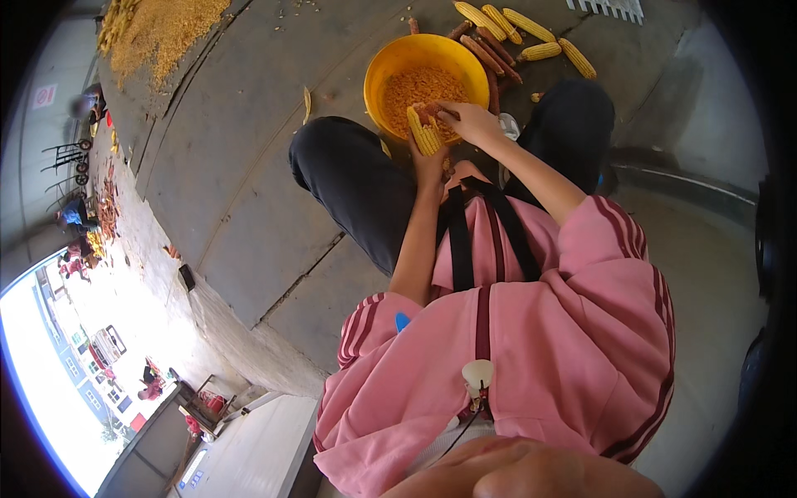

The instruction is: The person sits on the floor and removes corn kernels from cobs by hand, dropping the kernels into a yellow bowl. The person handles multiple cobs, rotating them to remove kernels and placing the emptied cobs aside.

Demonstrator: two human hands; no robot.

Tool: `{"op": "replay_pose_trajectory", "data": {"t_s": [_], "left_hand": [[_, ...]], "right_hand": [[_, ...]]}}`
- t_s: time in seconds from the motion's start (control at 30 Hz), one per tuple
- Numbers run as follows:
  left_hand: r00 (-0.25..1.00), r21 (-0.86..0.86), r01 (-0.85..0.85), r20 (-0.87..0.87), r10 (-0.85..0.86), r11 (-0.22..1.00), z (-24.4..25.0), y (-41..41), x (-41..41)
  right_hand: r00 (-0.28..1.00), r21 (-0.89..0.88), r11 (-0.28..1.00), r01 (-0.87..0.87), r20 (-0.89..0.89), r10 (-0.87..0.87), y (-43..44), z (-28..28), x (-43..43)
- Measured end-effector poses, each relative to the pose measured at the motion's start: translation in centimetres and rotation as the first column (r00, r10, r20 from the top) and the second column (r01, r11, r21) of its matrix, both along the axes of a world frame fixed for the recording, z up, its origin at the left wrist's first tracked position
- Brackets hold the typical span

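My left hand (pixel 429 163) grips a yellow ear of corn (pixel 428 138) from below, close to the near rim of a yellow plastic basin (pixel 377 93). Loose corn kernels (pixel 423 84) cover the bottom of the basin. Coming from the right, my right hand (pixel 473 123) has its fingers around a reddish corn cob (pixel 429 111), which lies against the upper part of the ear. Fingers and ear partly hide where the two meet. Both hands are above the basin's near side, between my bent knees.
Bare reddish cobs (pixel 492 53) lie right of the basin, with several yellow ears (pixel 529 25) beyond them. A heap of kernels (pixel 168 31) spreads on the concrete floor (pixel 268 81) at the upper left. Other people (pixel 75 215) and hand trucks (pixel 65 159) are at the far left.
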State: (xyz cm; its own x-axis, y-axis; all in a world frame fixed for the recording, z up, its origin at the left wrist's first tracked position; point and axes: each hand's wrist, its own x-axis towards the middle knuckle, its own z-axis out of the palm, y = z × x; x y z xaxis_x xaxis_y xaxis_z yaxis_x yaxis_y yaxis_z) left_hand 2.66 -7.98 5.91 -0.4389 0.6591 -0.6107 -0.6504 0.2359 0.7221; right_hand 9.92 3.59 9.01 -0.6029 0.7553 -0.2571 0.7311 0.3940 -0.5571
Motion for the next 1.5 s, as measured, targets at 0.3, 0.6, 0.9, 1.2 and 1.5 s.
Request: {"op": "replay_pose_trajectory", "data": {"t_s": [0.3,0.6,0.9,1.2,1.5], "left_hand": [[0.982,0.071,0.05,-0.186,-0.036,0.996,-0.2,0.5,0.6],[0.974,0.029,-0.074,0.215,0.067,0.997,-1.2,0.0,-0.4],[0.99,0.022,-0.086,-0.11,0.088,0.996,0.1,0.7,0.9],[0.982,-0.026,-0.112,0.15,0.115,0.993,-1.7,-0.1,0.1],[0.993,-0.003,-0.11,-0.05,0.11,0.994,-2.2,0.6,0.6]], "right_hand": [[0.994,0.015,0.996,-0.09,0.067,0.089,-2.5,2.7,-1.2],[0.999,-0.137,0.99,-0.021,-0.048,0.015,1.0,-0.4,0.0],[0.996,0.023,0.997,-0.076,0.043,0.075,-1.4,0.1,-0.9],[0.996,-0.129,0.988,-0.085,-0.01,0.084,-2.4,2.2,2.4],[0.996,0.067,0.996,-0.06,0.068,0.055,-1.3,-0.7,-0.8]]}}
